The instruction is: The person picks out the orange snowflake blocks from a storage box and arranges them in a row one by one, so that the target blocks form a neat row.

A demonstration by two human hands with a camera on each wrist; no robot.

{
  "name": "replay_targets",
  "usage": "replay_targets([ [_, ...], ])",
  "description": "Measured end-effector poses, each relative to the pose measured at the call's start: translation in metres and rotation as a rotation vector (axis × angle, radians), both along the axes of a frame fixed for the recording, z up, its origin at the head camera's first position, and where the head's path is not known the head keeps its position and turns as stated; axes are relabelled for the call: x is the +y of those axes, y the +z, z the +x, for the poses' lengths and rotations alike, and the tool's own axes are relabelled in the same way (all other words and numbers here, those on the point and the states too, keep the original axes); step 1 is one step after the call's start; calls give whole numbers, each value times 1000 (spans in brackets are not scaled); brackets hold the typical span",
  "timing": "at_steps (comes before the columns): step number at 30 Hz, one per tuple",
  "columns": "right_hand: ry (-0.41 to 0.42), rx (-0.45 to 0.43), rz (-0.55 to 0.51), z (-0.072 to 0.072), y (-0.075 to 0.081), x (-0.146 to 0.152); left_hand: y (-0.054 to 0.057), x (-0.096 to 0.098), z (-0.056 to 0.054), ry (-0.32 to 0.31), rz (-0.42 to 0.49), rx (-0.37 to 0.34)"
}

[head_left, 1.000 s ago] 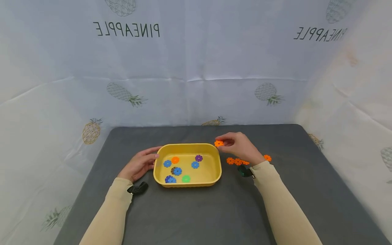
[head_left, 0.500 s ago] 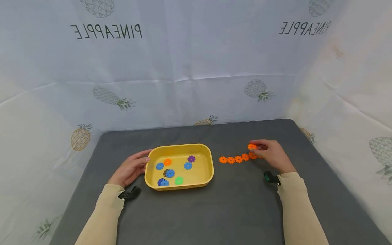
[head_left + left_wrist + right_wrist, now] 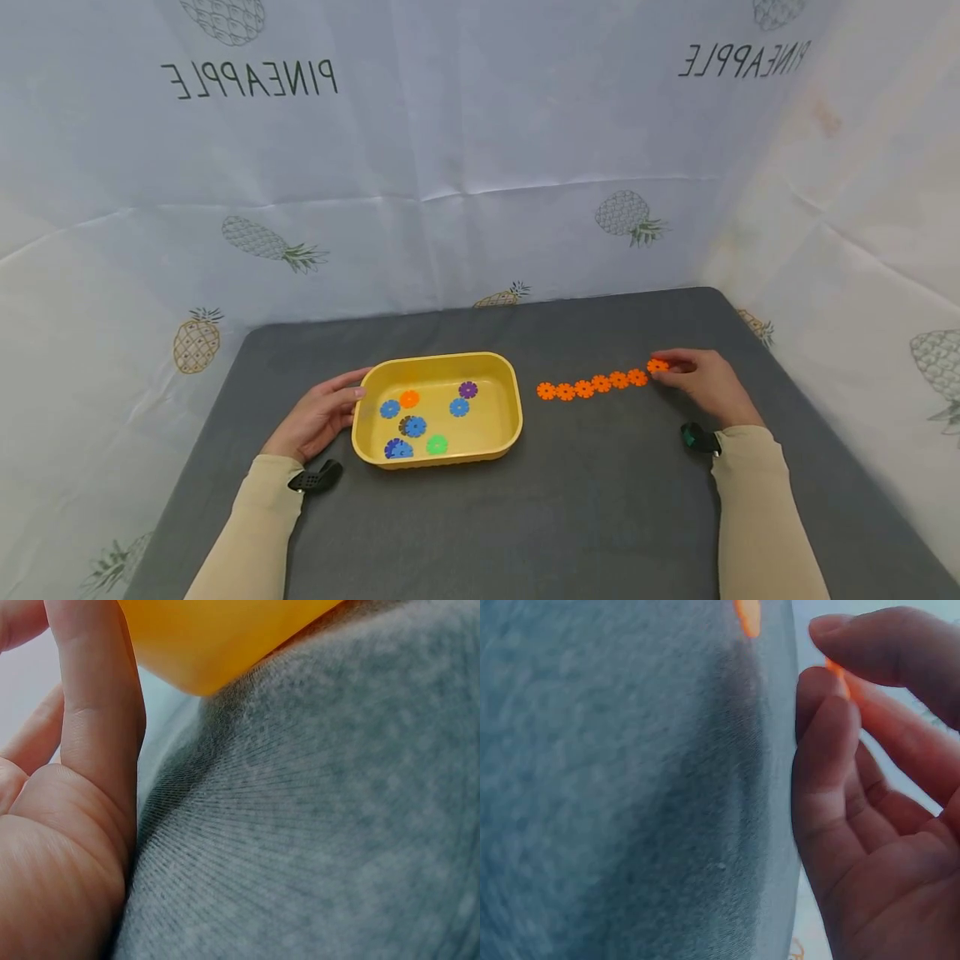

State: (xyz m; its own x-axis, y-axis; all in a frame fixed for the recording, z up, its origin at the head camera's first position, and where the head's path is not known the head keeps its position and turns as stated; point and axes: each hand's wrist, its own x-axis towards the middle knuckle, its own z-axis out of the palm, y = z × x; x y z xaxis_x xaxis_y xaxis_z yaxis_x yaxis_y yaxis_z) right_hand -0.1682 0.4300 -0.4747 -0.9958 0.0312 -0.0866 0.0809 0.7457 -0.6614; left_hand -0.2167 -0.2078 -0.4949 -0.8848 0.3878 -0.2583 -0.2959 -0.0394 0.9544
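My right hand [image 3: 708, 383] pinches an orange flower-shaped plastic disc [image 3: 657, 366] between thumb and fingers; only a sliver of it shows in the right wrist view. Just left of that disc, several more orange discs [image 3: 601, 384] lie in a row on the table. My left hand [image 3: 315, 417] holds the left end of a yellow tray [image 3: 437, 457], its thumb at the rim. Inside the tray lie an orange disc [image 3: 409, 399], a green disc [image 3: 437, 444], a purple disc [image 3: 468, 390] and several blue ones, some overlapping. The left wrist view shows the tray's outer side [image 3: 217, 637] beyond the fingers.
A dark grey cloth covers the table [image 3: 525, 533]. White fabric printed with pineapples [image 3: 450, 125] hangs behind the table and along both sides.
My right hand has carried an orange disc rightward from near the tray, past the row, and lowered it at the row's right end. My left hand stays at the tray.
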Motion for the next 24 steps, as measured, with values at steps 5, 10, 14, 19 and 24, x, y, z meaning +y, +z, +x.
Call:
replay_targets([
  [5, 1, -3, 34, -5, -3, 1, 1, -3, 1, 0, 7, 7],
  [10, -1, -13, 46, -5, -5, 3, 2, -3, 0, -18, 24, 1],
  [14, 4, -25, 41, -6, -4, 4, 2, -3, -1, -12, 22, -8],
  [19, 8, -30, 44, -7, -4, 3, 1, -1, 0, -9, 18, -13],
  [24, 13, -26, 52, -6, -6, 4, 1, -1, -1, -11, 11, -18],
])
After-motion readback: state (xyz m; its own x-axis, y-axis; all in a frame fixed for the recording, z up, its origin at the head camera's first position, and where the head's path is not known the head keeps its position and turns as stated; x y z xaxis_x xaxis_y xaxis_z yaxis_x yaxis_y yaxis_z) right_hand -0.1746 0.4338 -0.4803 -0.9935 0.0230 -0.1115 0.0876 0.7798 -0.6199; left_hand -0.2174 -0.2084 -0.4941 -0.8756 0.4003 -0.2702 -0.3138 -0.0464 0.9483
